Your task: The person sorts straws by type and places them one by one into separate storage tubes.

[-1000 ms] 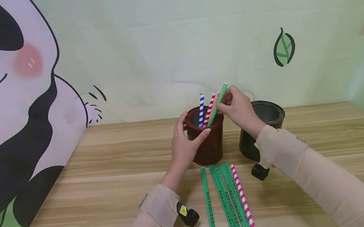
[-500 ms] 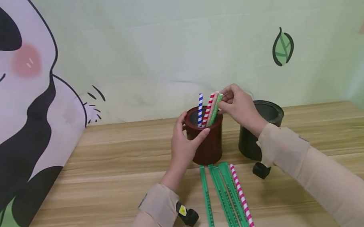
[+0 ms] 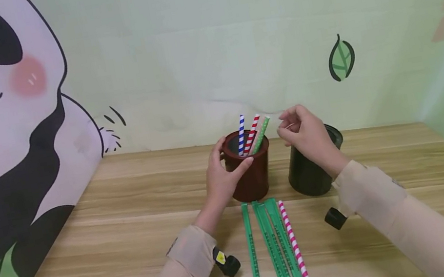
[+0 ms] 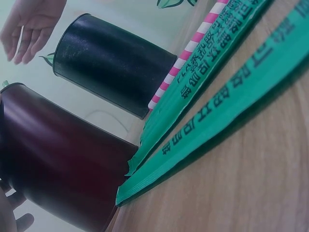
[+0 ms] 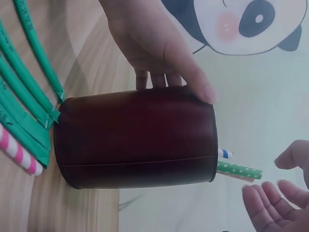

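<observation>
- The brown cup could tip if my left hand tugs too hard.
- The green dotted straw could get knocked if my right hand bumps it.
- My left fingers and thumb hug the brown cup; my right ones are apart, holding nothing.
- The green dotted straw leans inside the brown cup, its top near my right fingers, not touching.

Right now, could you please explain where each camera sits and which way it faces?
Head: worn there, facing forward and down; left hand, right hand, sleeves show.
Left wrist: worn there, facing the black cup and dark red cup; both hands partly show.
Right wrist: worn there, facing the dark red cup; both hands show.
Wrist views share that cup and green packets.
</observation>
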{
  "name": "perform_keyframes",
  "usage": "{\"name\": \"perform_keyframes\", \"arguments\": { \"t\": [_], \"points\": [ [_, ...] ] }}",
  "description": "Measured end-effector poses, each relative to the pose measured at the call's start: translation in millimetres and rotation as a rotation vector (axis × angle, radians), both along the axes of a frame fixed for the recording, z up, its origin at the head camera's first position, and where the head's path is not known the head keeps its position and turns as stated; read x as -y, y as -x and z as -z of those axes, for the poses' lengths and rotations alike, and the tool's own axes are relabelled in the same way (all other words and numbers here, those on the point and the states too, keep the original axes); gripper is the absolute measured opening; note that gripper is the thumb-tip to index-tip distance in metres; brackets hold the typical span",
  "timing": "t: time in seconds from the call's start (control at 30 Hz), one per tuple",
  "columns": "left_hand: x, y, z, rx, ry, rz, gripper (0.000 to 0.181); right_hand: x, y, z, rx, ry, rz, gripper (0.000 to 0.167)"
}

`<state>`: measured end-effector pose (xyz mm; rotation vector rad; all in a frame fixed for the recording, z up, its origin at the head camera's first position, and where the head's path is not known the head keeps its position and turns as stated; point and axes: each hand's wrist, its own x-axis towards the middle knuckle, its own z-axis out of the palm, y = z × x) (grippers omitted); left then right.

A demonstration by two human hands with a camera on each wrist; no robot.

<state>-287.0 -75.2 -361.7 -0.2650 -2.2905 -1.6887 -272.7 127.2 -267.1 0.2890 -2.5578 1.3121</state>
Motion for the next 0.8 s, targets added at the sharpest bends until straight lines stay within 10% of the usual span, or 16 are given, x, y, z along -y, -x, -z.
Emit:
{"name": "perform_keyframes", "arguments": {
  "t": [0.8],
  "points": [
    [0.1, -0.1, 0.1, -0.003, 0.017, -0.003, 0.084, -15, -55.1, 50.3, 0.172, -0.051, -0.169, 0.027]
  ]
}}
